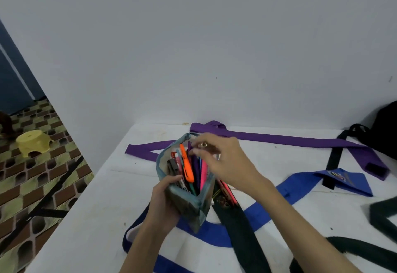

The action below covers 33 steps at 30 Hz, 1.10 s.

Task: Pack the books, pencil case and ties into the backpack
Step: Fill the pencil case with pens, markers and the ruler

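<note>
Your left hand (pixel 165 199) gripped the open grey-blue fabric pencil case (pixel 189 186) steady so your right hand (pixel 223 161) pinched its zip pull.

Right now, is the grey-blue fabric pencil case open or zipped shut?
Open: the pencil case gapes, pens showing inside.
</note>
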Available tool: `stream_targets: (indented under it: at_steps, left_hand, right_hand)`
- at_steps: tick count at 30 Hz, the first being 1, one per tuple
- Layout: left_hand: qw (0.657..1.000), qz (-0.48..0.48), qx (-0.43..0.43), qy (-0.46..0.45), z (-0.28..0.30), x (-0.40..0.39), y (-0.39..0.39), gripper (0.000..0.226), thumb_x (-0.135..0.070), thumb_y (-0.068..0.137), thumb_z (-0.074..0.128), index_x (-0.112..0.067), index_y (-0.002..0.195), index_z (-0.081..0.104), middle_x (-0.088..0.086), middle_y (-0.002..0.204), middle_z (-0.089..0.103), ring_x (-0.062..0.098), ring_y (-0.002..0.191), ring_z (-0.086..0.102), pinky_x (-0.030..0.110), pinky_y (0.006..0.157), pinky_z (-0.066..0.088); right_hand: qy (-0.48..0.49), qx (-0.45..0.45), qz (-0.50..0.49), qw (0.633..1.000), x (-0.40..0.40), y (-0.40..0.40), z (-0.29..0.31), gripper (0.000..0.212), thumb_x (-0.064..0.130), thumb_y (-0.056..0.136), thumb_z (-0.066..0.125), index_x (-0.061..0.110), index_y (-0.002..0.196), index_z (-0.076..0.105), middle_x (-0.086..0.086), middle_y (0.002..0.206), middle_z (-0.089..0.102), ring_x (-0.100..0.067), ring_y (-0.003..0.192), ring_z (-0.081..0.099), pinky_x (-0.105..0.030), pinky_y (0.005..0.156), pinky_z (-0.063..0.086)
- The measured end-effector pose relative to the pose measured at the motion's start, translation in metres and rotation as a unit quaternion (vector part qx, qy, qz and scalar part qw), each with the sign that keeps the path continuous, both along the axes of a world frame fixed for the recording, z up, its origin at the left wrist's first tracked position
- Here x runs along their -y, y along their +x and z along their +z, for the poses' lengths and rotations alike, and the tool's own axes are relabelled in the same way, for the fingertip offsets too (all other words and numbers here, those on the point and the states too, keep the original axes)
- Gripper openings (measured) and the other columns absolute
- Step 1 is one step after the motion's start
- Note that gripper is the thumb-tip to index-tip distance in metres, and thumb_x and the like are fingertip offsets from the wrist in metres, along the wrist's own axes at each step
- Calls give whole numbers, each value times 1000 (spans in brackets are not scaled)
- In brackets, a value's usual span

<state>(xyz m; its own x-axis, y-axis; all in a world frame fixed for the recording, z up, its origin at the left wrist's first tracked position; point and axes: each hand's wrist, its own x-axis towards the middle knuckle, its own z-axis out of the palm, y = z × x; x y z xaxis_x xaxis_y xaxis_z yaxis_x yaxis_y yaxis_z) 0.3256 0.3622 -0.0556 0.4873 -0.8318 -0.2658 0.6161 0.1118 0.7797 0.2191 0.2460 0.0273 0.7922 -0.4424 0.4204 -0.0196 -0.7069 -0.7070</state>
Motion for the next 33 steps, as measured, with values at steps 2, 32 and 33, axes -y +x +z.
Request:
stream_targets:
  at_steps: [2, 32, 33]
  left_hand:
    - [1000, 1, -3, -16, 0, 2, -1, 54, -19, 62, 66, -10, 115, 63, 18, 106, 63, 32, 99, 59, 46, 89, 45]
    - [1000, 4, 12, -12, -5, 3, 11, 49, -21, 59, 60, -15, 107, 62, 10, 85, 69, 28, 89, 62, 40, 77, 50]
    - [1000, 4, 10, -12, -4, 3, 11, 47, -21, 59, 60, -15, 106, 62, 10, 84, 69, 28, 88, 62, 40, 77, 50]
  right_hand:
    - [-96, -185, 57, 976, 1, 2, -9, 34, 8, 89, 57, 18, 121, 63, -1, 119, 65, -15, 105, 60, -33, 94, 48]
    - [63, -404, -149, 900, 71, 13, -93, 27, 32, 92, 56, 16, 73, 44, 1, 70, 50, -10, 60, 46, -21, 53, 36]
    - [102, -362, -163, 912, 73, 9, -91, 23, 30, 93, 56, 13, 79, 50, -1, 72, 55, -11, 60, 50, -21, 55, 40]
